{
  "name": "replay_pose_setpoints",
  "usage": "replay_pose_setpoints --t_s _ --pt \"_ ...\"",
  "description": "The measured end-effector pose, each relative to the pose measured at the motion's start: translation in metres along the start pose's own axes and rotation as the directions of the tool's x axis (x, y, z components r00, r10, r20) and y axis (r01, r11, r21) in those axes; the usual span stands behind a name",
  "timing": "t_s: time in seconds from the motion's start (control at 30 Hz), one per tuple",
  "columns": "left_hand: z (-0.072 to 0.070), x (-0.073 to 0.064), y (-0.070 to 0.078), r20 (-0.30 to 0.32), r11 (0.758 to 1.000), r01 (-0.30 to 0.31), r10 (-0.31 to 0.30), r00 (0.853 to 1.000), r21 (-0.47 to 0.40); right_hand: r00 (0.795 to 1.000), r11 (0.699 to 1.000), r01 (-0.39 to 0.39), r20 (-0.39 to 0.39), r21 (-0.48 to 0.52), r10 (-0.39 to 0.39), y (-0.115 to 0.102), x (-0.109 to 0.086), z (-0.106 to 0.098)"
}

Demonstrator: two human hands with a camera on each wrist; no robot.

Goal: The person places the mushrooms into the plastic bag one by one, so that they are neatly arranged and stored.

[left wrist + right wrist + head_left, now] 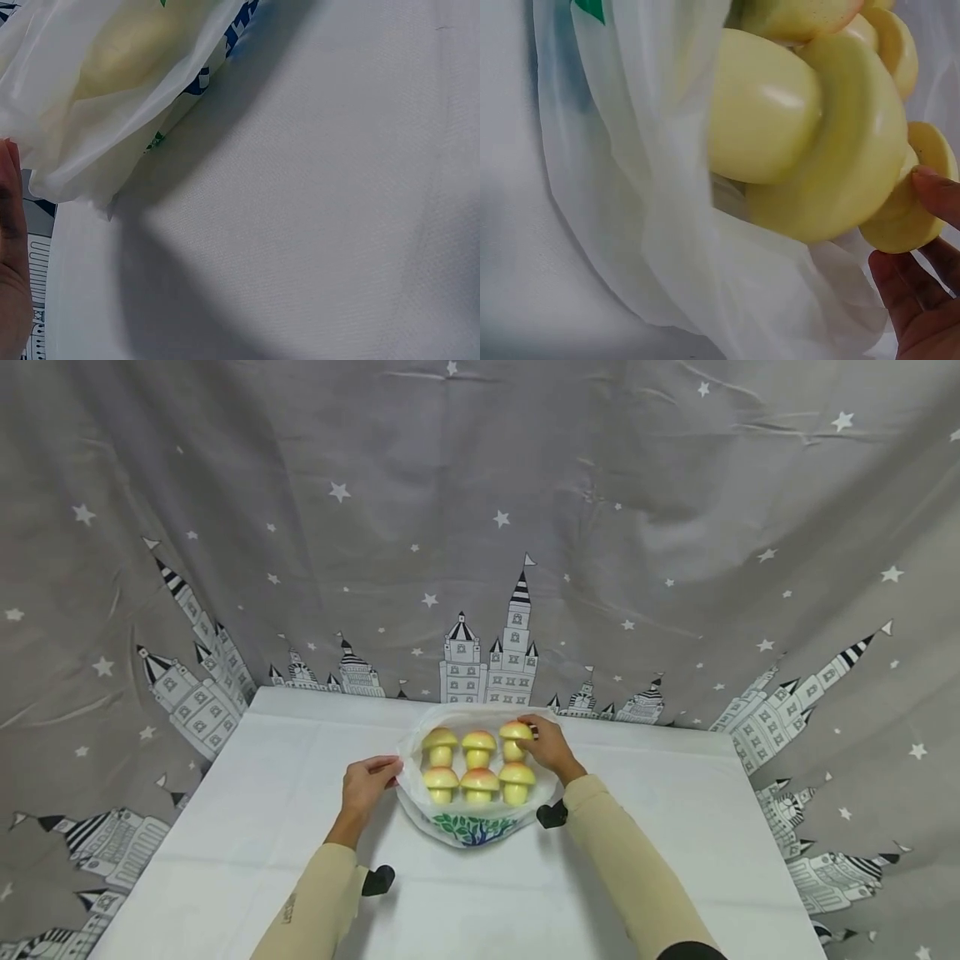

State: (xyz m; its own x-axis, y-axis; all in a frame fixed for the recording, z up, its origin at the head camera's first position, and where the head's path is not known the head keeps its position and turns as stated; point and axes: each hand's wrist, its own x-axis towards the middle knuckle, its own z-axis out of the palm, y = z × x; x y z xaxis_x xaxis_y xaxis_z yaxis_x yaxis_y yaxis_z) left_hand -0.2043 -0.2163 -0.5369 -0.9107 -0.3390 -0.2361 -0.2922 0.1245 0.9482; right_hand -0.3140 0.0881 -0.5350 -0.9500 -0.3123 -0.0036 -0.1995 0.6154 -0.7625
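Note:
Several toy mushrooms with yellow stems and reddish-yellow caps stand in two rows in a white plastic bag (422, 817), its mouth spread around them. A green and blue tree print marks the bag's front. At the bag's left rim, my left hand (364, 787) pinches the plastic; only its edge (11, 255) enters the left wrist view. My right hand (553, 747) holds the back-right mushroom (513, 732), thumb and fingers around its cap. The right wrist view shows that mushroom (900, 229) behind a nearer mushroom (855, 142), which the bag partly covers.
A white-covered table (300, 752) carries the bag near its far edge. Behind and at both sides hangs a grey curtain (360, 543) printed with stars and castles. A black heart-shaped piece (378, 881) sits by the left cuff, another (552, 814) by the right.

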Motion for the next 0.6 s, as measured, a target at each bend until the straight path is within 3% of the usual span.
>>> replay_pose_setpoints --t_s 0.6 --pt "0.0008 0.0016 -0.0014 -0.002 1.0 0.001 -0.001 1.0 0.001 1.0 0.998 -0.02 0.019 -0.054 0.021 0.0013 0.0035 0.0106"
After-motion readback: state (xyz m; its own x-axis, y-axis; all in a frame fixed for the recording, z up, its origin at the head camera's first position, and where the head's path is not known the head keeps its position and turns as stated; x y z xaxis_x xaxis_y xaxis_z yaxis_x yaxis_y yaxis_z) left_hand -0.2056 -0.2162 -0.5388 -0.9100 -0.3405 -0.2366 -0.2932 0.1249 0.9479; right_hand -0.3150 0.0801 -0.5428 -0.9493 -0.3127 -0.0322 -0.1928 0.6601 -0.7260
